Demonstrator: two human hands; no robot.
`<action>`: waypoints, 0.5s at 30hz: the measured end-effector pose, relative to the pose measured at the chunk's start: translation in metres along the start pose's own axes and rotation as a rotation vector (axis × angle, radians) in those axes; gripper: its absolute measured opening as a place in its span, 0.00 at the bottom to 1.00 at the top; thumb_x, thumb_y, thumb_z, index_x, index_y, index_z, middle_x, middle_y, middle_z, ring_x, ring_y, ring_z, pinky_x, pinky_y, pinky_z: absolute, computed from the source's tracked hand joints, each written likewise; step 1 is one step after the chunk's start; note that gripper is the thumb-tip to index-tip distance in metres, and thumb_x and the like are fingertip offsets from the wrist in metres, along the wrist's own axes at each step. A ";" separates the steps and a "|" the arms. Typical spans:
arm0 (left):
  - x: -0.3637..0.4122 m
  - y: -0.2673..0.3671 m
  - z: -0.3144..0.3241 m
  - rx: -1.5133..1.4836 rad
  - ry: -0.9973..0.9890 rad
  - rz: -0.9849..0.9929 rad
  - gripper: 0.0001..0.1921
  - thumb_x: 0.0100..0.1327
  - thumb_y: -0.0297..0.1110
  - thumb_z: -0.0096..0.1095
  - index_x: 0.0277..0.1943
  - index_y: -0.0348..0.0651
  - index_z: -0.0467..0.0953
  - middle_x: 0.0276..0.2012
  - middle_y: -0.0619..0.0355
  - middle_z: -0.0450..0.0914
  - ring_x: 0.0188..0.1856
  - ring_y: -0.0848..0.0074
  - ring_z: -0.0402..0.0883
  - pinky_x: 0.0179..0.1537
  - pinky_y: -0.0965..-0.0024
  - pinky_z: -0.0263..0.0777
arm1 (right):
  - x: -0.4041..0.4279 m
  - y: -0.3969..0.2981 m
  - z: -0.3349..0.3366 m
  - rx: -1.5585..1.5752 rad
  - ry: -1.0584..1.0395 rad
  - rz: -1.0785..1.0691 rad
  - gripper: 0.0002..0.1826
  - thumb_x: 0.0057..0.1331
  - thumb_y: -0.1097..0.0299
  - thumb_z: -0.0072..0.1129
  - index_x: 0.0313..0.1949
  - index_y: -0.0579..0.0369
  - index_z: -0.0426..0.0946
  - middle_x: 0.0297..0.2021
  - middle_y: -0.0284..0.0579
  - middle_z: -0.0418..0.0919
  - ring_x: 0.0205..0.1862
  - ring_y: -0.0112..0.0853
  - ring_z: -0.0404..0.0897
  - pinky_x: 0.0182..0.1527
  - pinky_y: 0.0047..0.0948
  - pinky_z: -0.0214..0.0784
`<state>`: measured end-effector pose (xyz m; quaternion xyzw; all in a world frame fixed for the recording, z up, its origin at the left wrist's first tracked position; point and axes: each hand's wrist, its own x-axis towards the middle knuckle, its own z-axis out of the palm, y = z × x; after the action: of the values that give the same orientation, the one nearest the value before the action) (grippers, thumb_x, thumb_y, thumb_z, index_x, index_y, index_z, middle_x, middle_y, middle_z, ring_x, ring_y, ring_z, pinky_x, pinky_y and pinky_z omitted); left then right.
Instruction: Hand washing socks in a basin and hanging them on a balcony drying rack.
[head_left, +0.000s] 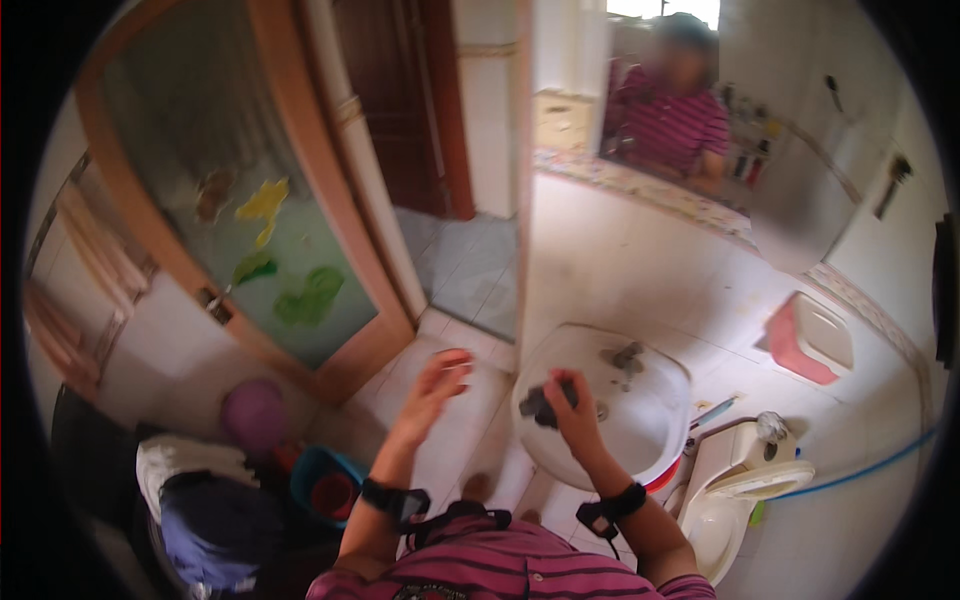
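My right hand (574, 401) grips a dark, crumpled thing (541, 407), perhaps a cloth, above the left side of a white washbasin (652, 442). A metal tap (628, 355) stands at the basin's far edge. My left hand (439, 382) is raised over the tiled floor, left of the basin, with its fingers apart and slightly curled; no held object shows in it. Dark bands with small devices are strapped round both wrists.
A toilet (720, 517) with raised lid stands right of the basin. At left are a blue bucket (306, 480), a purple basin (255, 415) and piled clothes (217, 517). A wood-framed glass door (300, 225) is beside a doorway. A mirror (667, 112) hangs above the basin.
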<state>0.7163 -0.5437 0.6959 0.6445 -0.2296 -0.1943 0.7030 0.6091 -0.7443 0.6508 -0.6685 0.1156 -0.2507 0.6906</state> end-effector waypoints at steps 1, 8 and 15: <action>0.003 -0.006 0.004 0.023 -0.121 -0.058 0.27 0.64 0.53 0.51 0.58 0.44 0.63 0.55 0.56 0.67 0.57 0.70 0.67 0.53 0.63 0.66 | 0.011 -0.003 0.016 0.055 -0.010 0.004 0.13 0.65 0.64 0.54 0.46 0.55 0.68 0.35 0.35 0.71 0.37 0.20 0.71 0.40 0.19 0.64; 0.020 -0.028 -0.073 -0.587 -0.097 -0.283 0.30 0.63 0.54 0.52 0.62 0.46 0.58 0.55 0.55 0.68 0.56 0.70 0.70 0.54 0.61 0.68 | 0.050 -0.010 0.157 -0.081 -0.323 -0.307 0.25 0.71 0.59 0.35 0.62 0.61 0.53 0.50 0.52 0.66 0.56 0.37 0.65 0.59 0.31 0.53; 0.058 -0.031 -0.227 -0.529 0.084 -0.163 0.24 0.63 0.41 0.56 0.59 0.46 0.62 0.48 0.60 0.73 0.49 0.76 0.74 0.47 0.69 0.72 | 0.107 0.027 0.283 -0.063 -0.422 -0.132 0.22 0.67 0.70 0.46 0.59 0.60 0.58 0.49 0.50 0.70 0.49 0.31 0.73 0.50 0.27 0.64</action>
<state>0.8946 -0.3947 0.6547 0.4624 -0.0887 -0.2765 0.8378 0.8450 -0.5532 0.6654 -0.7336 -0.0677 -0.1460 0.6603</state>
